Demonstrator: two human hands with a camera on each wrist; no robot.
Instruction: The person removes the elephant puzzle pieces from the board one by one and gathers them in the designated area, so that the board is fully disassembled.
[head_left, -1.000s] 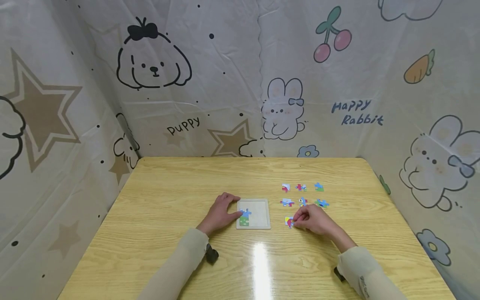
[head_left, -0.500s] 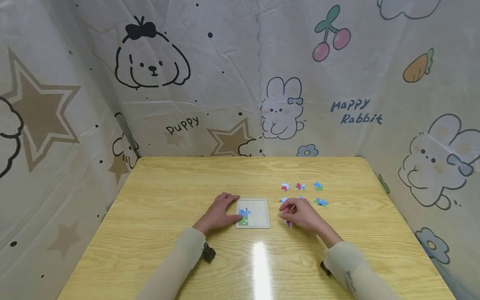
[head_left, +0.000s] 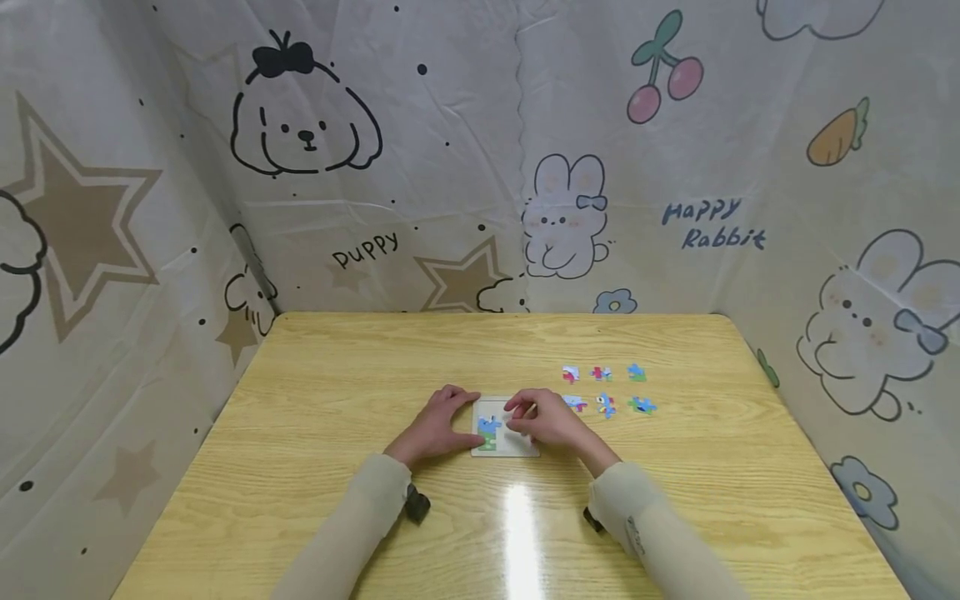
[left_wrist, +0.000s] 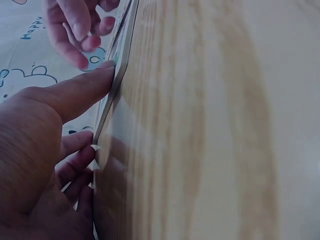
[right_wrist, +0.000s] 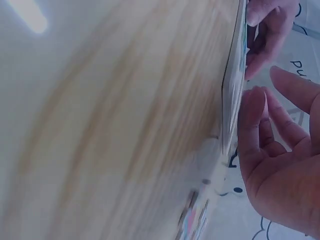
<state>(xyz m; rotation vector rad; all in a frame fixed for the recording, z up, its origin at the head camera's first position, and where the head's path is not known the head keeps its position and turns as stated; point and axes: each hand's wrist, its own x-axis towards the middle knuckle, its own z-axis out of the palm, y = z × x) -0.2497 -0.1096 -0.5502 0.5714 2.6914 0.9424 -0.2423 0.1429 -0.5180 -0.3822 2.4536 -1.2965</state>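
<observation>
A shallow, light-coloured puzzle tray (head_left: 525,451) lies on the table, with joined blue and green jigsaw pieces (head_left: 488,430) in its lower left part. My left hand (head_left: 431,429) steadies the tray from the left. Its straight thumb (left_wrist: 92,89) presses the rim, and its index fingertip touches the upper left corner. Above the tray's right half hovers my right hand (head_left: 551,418). In the right wrist view its fingers (right_wrist: 252,115) bend loosely and the thumb stands apart; I see no piece between them, and its underside is partly hidden.
Loose jigsaw pieces lie in two rows right of the tray: a red and white one (head_left: 571,374), a blue and green one (head_left: 637,372) and several others. The wooden table (head_left: 360,358) meets a printed curtain (head_left: 450,150) at the back and sides.
My right hand has moved left from the loose pieces to above the tray. The yellow and red piece it touched is no longer visible on the table. My left hand has stayed put.
</observation>
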